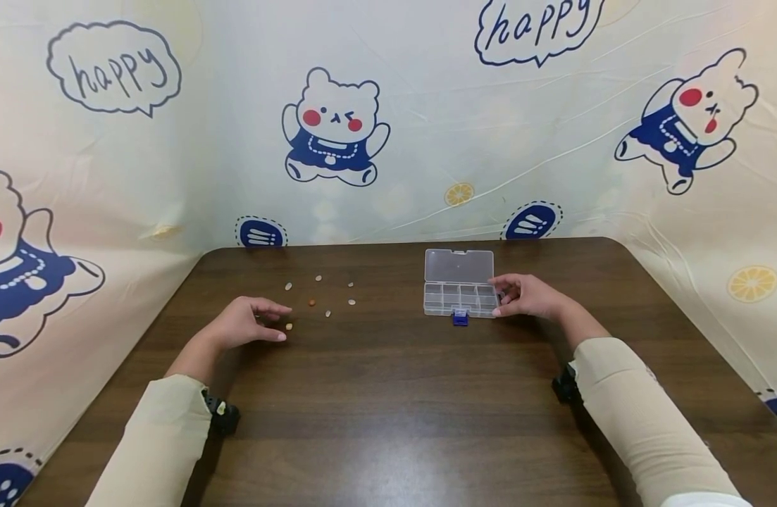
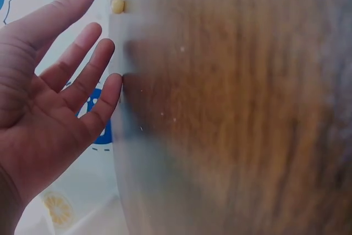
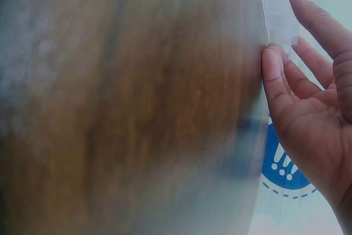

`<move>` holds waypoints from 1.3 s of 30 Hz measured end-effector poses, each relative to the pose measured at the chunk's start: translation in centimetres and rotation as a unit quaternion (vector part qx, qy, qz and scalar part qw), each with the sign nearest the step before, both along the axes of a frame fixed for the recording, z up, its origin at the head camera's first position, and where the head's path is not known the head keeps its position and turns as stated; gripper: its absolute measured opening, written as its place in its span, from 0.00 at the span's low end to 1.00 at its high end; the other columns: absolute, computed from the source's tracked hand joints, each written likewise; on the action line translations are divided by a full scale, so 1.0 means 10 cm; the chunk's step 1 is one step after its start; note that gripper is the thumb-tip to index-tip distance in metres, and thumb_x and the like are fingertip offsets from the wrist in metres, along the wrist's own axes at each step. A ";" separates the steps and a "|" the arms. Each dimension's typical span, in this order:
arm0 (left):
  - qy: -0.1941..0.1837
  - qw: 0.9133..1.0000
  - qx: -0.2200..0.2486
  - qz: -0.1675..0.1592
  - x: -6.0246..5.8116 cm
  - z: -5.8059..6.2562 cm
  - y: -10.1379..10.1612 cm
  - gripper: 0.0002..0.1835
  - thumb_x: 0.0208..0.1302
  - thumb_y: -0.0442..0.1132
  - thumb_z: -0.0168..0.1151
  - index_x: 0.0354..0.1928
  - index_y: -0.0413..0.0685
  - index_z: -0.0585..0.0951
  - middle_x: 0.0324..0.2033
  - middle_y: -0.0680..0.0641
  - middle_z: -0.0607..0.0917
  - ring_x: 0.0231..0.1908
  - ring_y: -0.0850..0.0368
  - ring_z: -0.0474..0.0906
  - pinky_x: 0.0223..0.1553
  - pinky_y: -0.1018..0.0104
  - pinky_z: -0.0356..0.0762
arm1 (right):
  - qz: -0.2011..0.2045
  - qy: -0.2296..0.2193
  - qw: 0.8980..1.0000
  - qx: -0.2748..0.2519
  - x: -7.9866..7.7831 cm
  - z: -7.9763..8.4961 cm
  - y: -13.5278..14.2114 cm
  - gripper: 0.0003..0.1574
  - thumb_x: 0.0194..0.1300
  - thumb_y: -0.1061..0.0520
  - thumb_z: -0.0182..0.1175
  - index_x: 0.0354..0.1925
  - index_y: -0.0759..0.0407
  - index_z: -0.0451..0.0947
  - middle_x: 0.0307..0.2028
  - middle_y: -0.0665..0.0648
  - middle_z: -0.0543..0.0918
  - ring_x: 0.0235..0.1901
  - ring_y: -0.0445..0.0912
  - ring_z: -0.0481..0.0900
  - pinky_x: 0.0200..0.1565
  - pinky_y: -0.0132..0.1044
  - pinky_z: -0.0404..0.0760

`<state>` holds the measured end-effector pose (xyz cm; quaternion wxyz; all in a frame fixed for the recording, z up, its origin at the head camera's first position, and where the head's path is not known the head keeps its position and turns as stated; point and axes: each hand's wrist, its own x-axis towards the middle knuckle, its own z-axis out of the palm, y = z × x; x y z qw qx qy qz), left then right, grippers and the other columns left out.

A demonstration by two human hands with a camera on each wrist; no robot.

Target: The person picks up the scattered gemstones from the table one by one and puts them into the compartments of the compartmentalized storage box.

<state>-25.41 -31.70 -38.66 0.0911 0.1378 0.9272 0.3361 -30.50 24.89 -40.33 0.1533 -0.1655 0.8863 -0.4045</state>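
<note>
The clear box [image 1: 440,311] is on the tabletop [image 1: 388,394], lid [image 1: 458,267] back, maybe so its little rooms [image 1: 451,290] show. The right hand [image 1: 526,296] touches its right end; I can't tell if the fingers grip. Well left of it, the left hand's [image 1: 244,322] fingers spread by a yellow bit [image 1: 289,327].

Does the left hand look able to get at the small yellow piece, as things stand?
Probably yes: the left hand looks empty and is close beside the yellow piece, with nothing visible in between.
</note>
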 end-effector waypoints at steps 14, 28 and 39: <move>-0.026 0.999 -0.023 0.015 -0.14 -0.09 -0.03 0.20 0.52 0.42 0.76 0.48 0.45 0.87 0.46 0.44 0.86 0.44 0.50 0.80 0.50 0.53 0.77 | -0.003 -0.007 1.000 -0.008 0.02 -0.02 0.01 0.49 0.54 0.50 0.74 0.68 0.63 0.65 0.58 0.66 0.72 0.49 0.56 0.72 0.52 0.43 0.76; 0.005 1.000 -0.028 -0.005 -0.17 -0.17 -0.01 0.17 0.51 0.40 0.77 0.44 0.46 0.88 0.43 0.46 0.86 0.42 0.52 0.76 0.43 0.63 0.76 | -0.001 -0.002 1.000 -0.006 0.01 -0.05 0.02 0.48 0.54 0.49 0.74 0.68 0.61 0.66 0.58 0.66 0.72 0.50 0.56 0.73 0.55 0.46 0.74; 0.008 1.000 -0.021 0.000 -0.14 -0.17 0.02 0.09 0.54 0.39 0.75 0.38 0.47 0.90 0.40 0.47 0.84 0.42 0.50 0.76 0.45 0.57 0.74 | -0.002 -0.004 1.000 -0.008 -0.01 -0.03 0.03 0.48 0.54 0.49 0.74 0.68 0.60 0.66 0.58 0.65 0.72 0.49 0.55 0.72 0.55 0.46 0.74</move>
